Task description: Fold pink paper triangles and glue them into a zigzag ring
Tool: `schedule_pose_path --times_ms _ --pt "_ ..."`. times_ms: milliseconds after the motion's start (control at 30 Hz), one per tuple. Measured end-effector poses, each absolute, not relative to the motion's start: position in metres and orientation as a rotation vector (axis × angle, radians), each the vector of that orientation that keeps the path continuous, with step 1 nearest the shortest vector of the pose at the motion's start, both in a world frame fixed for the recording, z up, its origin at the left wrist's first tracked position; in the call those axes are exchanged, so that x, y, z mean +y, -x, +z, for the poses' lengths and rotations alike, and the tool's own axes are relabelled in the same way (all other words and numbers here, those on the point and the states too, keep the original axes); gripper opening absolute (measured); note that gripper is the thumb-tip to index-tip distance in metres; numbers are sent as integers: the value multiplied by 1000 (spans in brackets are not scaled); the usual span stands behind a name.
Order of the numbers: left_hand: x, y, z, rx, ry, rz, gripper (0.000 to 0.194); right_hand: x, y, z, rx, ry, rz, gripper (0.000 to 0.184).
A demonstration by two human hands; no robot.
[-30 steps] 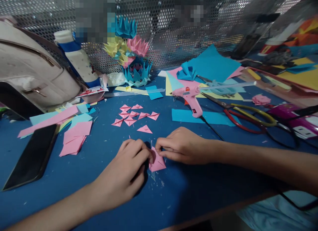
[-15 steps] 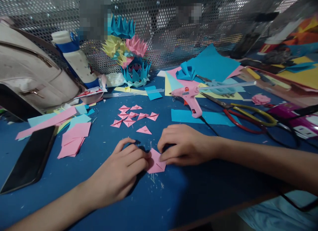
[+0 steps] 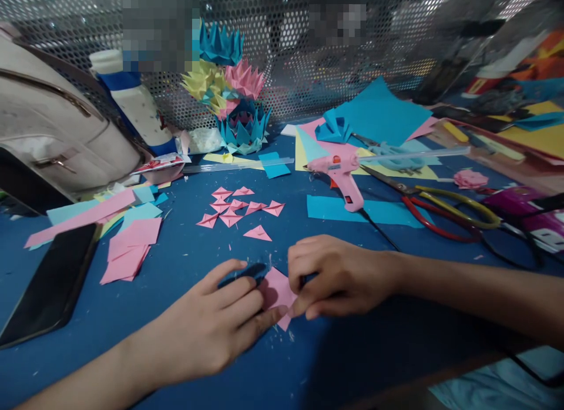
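Note:
A small pink paper square lies on the blue tabletop between my hands, partly covered by fingers, with one corner pointing down toward me. My left hand has its fingers on the paper's left edge and its thumb across the lower part. From the right, my right hand presses curled fingers on the paper's right corner, its fingertips meeting my left thumb. Just beyond sit several folded pink paper triangles, one of them apart and nearer my hands.
Pink paper squares and a phone lie left. A pink glue gun rests behind a blue strip, with red-and-yellow-handled scissors to its right. Folded paper flowers, a bottle and a bag stand behind.
My left thumb has come out over the lower part of the pink paper. The paper's lower edge now shows a downward point. My right fingers have slid lower along its right side.

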State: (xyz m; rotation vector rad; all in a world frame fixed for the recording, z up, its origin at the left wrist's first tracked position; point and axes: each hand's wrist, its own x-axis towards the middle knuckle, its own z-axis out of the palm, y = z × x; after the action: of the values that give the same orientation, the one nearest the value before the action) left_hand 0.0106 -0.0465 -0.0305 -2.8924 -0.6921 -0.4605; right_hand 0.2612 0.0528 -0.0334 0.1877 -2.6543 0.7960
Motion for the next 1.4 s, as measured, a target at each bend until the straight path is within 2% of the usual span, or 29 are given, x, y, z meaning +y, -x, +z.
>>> schedule_pose_path --times_ms 133,333,667,933,1167,1400 --pt "-57 -12 -27 -645 2812 -469 34 52 -261 -33 -2624 -84 873 32" --pt "-76 -16 -29 -573 2784 -298 37 44 -253 -33 -2550 490 864 18" --pt "-70 -18 -35 -652 2851 -348 40 38 -250 -33 -2543 713 945 4" --pt "-74 -25 -40 -872 2756 -469 39 34 -251 -36 -2595 649 682 6" --pt "-78 -28 -44 -981 2701 -507 38 33 -256 -37 -2690 485 431 24" --pt "-77 -27 -48 -1066 2706 -534 34 35 -257 -38 -2735 337 178 30"
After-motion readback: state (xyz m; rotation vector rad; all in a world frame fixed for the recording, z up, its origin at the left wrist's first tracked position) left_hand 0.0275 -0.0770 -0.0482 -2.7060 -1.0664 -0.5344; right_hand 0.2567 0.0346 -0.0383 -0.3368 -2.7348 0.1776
